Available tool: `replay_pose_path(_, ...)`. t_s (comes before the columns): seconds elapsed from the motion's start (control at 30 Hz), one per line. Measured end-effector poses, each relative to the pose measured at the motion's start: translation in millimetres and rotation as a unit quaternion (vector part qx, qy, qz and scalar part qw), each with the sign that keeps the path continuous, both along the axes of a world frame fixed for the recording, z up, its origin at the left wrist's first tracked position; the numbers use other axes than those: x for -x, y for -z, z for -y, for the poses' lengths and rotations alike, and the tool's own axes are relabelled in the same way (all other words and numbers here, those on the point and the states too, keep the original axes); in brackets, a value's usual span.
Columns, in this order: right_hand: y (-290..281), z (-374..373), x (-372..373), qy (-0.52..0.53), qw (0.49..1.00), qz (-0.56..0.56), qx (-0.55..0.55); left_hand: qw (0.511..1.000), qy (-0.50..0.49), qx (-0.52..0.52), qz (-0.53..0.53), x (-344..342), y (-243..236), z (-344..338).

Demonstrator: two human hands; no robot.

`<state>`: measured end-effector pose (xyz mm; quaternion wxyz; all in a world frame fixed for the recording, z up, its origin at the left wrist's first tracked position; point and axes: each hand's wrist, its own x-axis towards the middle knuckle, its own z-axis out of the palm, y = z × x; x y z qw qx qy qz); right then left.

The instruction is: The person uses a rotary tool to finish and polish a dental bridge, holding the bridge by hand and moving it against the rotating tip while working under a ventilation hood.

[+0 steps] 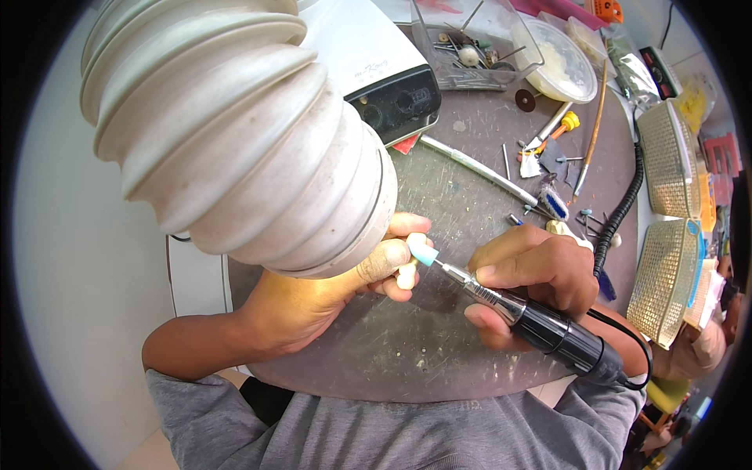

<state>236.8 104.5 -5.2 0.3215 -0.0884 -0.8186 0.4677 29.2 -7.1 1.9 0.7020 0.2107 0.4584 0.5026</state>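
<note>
A small cream-coloured piece, shaped like a dental model part (pixel 406 276), is pinched between the thumb and fingers of my left hand (pixel 309 301). My right hand (pixel 544 270) grips a rotary handpiece (pixel 560 337) with a silver nose and black body, much like holding a pen. At the end of its thin shank is a light-blue grinding tip (pixel 424 251), which meets the cream piece beside my left thumb. Whether the tip is spinning cannot be made out. The wide white corrugated hose (pixel 243 141) has its mouth right over my left fingers and hides part of them.
Behind the hose stands a white box with a black front (pixel 399 102). A clear tray of burs (pixel 478 78) and a round plastic tub (pixel 560 66) are at the back. A metal-handled tool (pixel 479 169), small brush (pixel 553 202) and coiled cable (pixel 624 200) lie right, near baskets (pixel 662 274).
</note>
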Motion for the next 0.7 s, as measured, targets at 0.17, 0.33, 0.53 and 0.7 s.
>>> replay_pose_path(0.17,3,-1,1,0.025,1.0,-0.001,-0.002,1.0,0.01,-0.005,0.022,2,1,-1)
replay_pose_path(0.33,2,-1,1,0.025,1.0,-0.007,-0.003,1.0,-0.005,0.005,-0.008,-4,-2,-1)
replay_pose_path(0.53,0,11,12,0.021,1.0,0.011,-0.012,0.992,-0.015,-0.087,-0.094,-13,7,4)
replay_pose_path(0.7,10,14,13,0.059,0.998,-0.027,0.006,0.993,-0.007,-0.074,-0.089,-8,9,4)
